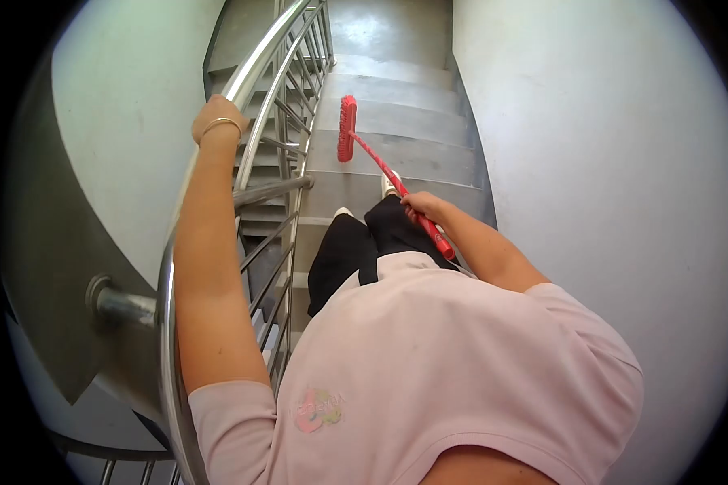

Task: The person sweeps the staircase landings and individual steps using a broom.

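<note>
My left hand [218,121] is closed around the shiny metal handrail [259,65] on the left, with a bracelet at the wrist. On the other side, my right hand [423,208] grips the handle of a red broom [372,153] near its upper end. The broom slants forward, its bristled red head [346,129] out over the steps ahead. From this angle I cannot tell whether the head touches a step.
Grey stairs [404,121] lead down ahead to a landing [392,28]. Railing bars [295,153] run along the left, and a pale wall [590,145] bounds the right. A white shoe [390,183] shows beneath my dark trousers.
</note>
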Action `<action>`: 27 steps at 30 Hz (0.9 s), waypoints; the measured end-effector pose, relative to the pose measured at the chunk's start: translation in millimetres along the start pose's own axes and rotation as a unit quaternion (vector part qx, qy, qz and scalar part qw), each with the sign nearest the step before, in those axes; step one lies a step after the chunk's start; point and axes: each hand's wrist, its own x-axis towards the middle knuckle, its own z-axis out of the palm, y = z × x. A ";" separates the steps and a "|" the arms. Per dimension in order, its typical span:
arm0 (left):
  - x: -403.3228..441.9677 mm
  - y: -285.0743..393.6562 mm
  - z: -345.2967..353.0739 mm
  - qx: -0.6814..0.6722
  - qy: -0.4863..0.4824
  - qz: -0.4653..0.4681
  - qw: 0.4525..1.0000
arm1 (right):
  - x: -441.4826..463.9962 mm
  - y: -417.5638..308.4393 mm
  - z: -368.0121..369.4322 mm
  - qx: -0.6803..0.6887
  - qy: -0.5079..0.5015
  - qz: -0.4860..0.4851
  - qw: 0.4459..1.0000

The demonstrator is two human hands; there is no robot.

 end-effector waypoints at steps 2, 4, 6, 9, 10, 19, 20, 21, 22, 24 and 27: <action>-0.8 3.3 -5.2 -0.016 -0.014 0.009 1.000 | 22.5 -10.4 -7.5 -0.003 -0.012 0.004 1.000; 6.6 3.6 2.3 -0.036 -0.008 0.012 0.999 | 51.7 -20.9 -19.9 0.030 -0.053 0.033 0.998; 22.1 4.4 13.8 -0.037 0.004 0.006 0.999 | 81.7 -31.1 -39.5 0.014 -0.079 0.035 0.996; 54.2 5.1 20.4 0.029 0.032 0.039 0.998 | 109.8 -49.7 -78.6 -0.011 -0.102 0.042 0.994; 59.7 7.3 15.8 0.032 0.029 0.052 0.998 | 106.8 -52.5 -90.9 -0.026 -0.075 0.058 0.995; 53.0 14.3 9.8 0.013 0.029 0.070 0.997 | 72.5 -1.4 -221.1 0.016 0.091 0.057 0.994; 48.4 13.0 6.6 0.017 0.028 0.064 0.997 | 69.5 7.6 -235.8 0.023 0.096 0.061 0.993; 48.3 23.4 4.4 0.018 0.030 0.064 0.997 | 65.0 14.4 -257.1 0.010 0.146 0.048 0.988; 46.2 27.8 0.3 0.015 0.029 0.069 0.997 | 64.0 18.5 -271.6 -0.012 0.191 0.035 0.981; 42.1 30.7 -2.1 0.017 -0.002 0.032 0.999 | 65.7 26.1 -293.7 -0.030 0.209 0.020 0.977; 47.4 24.1 5.4 0.025 0.027 0.048 0.998 | 82.8 17.9 -327.4 -0.163 0.228 0.001 0.960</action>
